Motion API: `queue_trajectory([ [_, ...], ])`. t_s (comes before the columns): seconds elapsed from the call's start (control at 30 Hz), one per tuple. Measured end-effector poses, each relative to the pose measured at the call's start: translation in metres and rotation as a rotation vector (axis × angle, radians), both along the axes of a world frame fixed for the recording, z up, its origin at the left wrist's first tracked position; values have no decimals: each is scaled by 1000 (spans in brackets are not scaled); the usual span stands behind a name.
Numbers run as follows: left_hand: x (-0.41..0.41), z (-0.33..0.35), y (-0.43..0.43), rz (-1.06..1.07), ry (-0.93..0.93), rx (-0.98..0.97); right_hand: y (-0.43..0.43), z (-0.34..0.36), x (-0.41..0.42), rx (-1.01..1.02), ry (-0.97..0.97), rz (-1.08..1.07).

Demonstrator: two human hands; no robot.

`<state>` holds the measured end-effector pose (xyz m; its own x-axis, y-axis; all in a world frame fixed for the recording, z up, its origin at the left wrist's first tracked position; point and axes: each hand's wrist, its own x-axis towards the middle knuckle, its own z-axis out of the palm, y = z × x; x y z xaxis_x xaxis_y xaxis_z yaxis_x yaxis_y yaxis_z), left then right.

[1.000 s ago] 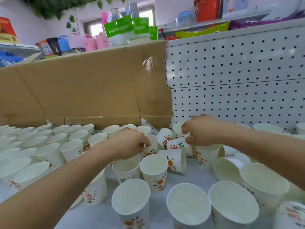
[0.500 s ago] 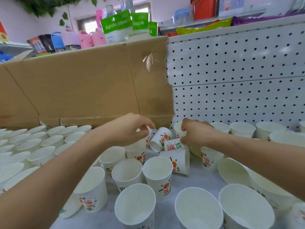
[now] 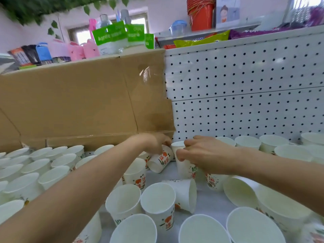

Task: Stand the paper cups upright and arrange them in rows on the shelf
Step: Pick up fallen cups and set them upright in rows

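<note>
At frame centre our left hand (image 3: 154, 144) curls round the base of a tipped cup (image 3: 160, 162). Just right of it, our right hand (image 3: 203, 154) grips an upright cup (image 3: 185, 170). A fallen cup (image 3: 184, 193) lies below them on the shelf (image 3: 208, 199), among standing cups (image 3: 157, 199).

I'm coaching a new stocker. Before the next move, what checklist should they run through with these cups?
1. Left hand grips tilted cup: ok.
2. Tilted cup standing upright: not ok.
3. Right hand holds upright cup: ok.
4. Sideways cup in front stood up: not ok.
5. Left rows upright: ok.
6. Free spot behind the hands: cannot tell.
</note>
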<state>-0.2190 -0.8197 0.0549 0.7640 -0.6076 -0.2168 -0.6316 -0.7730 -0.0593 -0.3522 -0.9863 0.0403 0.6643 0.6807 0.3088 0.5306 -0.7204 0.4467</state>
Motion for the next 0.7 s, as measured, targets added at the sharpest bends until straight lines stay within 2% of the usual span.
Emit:
queue_trajectory([
  [0.03,1,-1,-1,0,-10,6,-1,-2,1,-60,-88,30],
  [0.1,3,-2,-3,11,-21,-11,-1,-6,4,-147,-110,90],
  [0.23,0,3,1,-2,1,-106,-4,-7,8,-55,14,116],
  [0.37,-9,8,8,-24,-20,-294,-10,-3,5,92,197,79],
  [0.5,-16,-7,19,-29,-136,-371,-5,-7,-6,22,276,103],
  [0.6,-22,-13,27,0,-143,-343,2,-12,-3,-19,246,151],
  [0.7,-29,-3,37,23,-99,-366,5,-12,5,49,153,195],
])
